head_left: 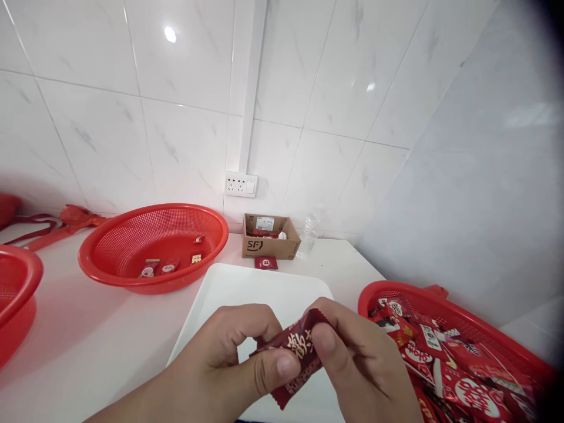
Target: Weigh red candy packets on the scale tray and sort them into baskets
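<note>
A small dark red candy packet (294,346) with pale lettering is held between both hands over a white tray (229,288). My left hand (238,358) pinches its left part, thumb on top. At its upper right end, my right hand (352,358) grips the wrapper between thumb and fingers. Whether the wrapper is torn cannot be seen. To the right of my right hand stands a red basket (388,286) full of red and dark wrapped packets (440,364).
A red basket (101,247) at the left holds several packets. Another red basket (20,282) is cut off by the left edge. Near the wall stand a cardboard box (275,249), a clear plastic bottle (309,232) and a red packet (266,263). A wall socket (241,184) is above.
</note>
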`<state>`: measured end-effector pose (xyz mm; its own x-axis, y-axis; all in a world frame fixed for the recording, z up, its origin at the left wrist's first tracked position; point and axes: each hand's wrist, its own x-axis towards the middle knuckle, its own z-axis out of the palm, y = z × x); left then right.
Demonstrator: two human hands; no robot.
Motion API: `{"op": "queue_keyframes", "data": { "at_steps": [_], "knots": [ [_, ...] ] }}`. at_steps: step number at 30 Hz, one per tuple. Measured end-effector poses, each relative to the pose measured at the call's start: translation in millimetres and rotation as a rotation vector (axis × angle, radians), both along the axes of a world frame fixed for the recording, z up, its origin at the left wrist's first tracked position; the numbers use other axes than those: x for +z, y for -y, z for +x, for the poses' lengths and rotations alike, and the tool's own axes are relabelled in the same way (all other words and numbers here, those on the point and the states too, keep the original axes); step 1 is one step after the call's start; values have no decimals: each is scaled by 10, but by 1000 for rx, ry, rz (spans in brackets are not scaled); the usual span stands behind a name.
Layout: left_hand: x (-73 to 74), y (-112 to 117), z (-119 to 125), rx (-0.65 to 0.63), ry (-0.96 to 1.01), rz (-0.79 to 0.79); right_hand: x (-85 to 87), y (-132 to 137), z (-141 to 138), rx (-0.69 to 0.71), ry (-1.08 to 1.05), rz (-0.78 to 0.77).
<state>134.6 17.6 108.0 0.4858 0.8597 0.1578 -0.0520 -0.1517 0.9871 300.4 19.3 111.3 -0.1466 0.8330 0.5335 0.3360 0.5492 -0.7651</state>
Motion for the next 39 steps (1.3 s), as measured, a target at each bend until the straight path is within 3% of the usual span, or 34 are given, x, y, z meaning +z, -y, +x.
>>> {"op": "queue_keyframes", "data": {
  "at_steps": [4, 8, 14, 22, 32, 39],
  "knots": [
    [11, -13, 52, 10, 31, -5, -18, -35, -21, -113, 52, 107],
    [17, -26, 65, 68, -51, 62, -36, -42, -7, -173, 59, 93],
    [10, -34, 63, 211, -153, 230, -35, -19, -2, -98, -3, 9],
    [-5, -50, 51, 311, -207, 337, 12, -43, 11, 2, -68, 149],
    [0, -28, 21, 305, -48, 335, -3, -25, 2, 20, -122, 133],
    [0, -16, 12, 310, 28, 422, -2, -25, 31, 115, -157, 171]
  ]
}}
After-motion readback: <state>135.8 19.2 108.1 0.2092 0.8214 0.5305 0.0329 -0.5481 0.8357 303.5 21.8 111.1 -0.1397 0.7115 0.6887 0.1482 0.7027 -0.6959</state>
